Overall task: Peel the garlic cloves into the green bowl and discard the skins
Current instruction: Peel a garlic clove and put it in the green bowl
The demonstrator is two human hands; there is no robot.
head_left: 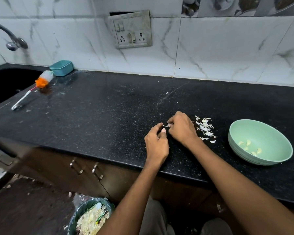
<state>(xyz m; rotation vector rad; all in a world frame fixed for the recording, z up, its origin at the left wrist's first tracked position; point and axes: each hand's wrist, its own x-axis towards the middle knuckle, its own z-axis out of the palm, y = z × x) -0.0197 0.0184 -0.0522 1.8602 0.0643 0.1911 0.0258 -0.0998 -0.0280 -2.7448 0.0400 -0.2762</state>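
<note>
Both hands meet over the black countertop point(95, 106), just right of centre. The left hand point(157, 144) has its fingers curled, thumb and forefinger pinching a thin strip of skin. The right hand point(181, 127), at its one o'clock and touching it, curls round a small garlic clove point(168, 125), mostly hidden by the fingers. A scatter of white skins point(204, 128) lies on the counter at three o'clock from the right hand, close beside it. Further at three o'clock sits the green bowl point(260, 141), with a few peeled cloves point(249, 147) inside. At seven o'clock from the hands, on the floor, a lined bin point(90, 216) holds pale scraps. A dish brush point(32, 89) lies far off at ten o'clock.
</note>
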